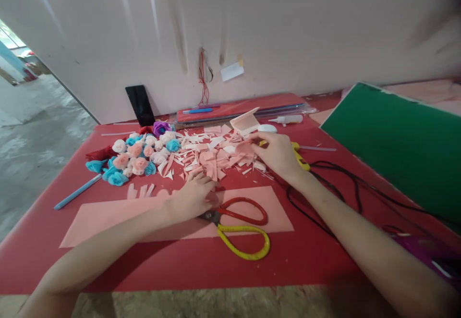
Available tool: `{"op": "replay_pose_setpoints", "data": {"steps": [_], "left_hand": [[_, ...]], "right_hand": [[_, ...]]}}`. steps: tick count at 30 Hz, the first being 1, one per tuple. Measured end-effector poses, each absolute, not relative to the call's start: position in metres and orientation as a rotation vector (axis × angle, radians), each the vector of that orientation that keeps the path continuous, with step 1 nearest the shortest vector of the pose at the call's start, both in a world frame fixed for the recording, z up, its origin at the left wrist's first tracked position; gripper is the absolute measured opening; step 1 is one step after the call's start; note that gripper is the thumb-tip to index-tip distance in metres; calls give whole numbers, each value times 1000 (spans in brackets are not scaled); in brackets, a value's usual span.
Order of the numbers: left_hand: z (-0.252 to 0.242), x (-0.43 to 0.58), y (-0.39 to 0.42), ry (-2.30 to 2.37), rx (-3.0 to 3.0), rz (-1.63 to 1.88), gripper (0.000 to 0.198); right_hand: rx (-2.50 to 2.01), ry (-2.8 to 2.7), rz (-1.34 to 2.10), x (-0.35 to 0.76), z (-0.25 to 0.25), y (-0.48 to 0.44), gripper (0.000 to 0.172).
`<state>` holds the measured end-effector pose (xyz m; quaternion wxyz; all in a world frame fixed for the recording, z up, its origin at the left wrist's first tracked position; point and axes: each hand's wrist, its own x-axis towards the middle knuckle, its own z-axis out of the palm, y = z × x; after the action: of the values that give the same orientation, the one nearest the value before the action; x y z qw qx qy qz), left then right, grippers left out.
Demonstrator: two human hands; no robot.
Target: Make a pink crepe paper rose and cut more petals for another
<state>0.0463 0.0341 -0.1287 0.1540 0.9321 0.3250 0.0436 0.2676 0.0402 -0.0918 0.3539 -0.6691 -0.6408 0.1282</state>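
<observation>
My left hand point(196, 194) is over the near side of a heap of pink and white paper scraps point(211, 157), its fingers bent toward them; whether it holds a scrap is hidden. Its wrist lies above a long pink paper sheet point(108, 217). Scissors point(248, 229) with one red and one yellow handle rest on that sheet, their blades partly under my left hand. At the right side of the heap, my right hand point(273, 152) has its thumb and fingers closed on a pink paper piece point(245, 149). A yellow glue gun point(300, 157) lies just beyond my right hand.
Paper flowers point(137, 157) are grouped at the left, with a blue stick point(77, 192) nearer. A black phone point(140, 105) leans on the wall. A glue bottle point(288, 119) lies at the back. Black cable point(334, 169) and a green board point(396, 145) occupy the right.
</observation>
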Motion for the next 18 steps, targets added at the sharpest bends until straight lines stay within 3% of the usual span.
{"op": "replay_pose_setpoints", "data": {"steps": [3,11,18], "left_hand": [[-130,49,33,942,2623,143,18],[-125,51,27,923,2664,166,19],[-119,46,23,866,2544,190,13]], "right_hand": [[-1667,-1677,482,265,-87,36,15],[-1496,-1829,987,255,-101,37,11],[-1491,-1861,1066,249,-126,42,3]]}}
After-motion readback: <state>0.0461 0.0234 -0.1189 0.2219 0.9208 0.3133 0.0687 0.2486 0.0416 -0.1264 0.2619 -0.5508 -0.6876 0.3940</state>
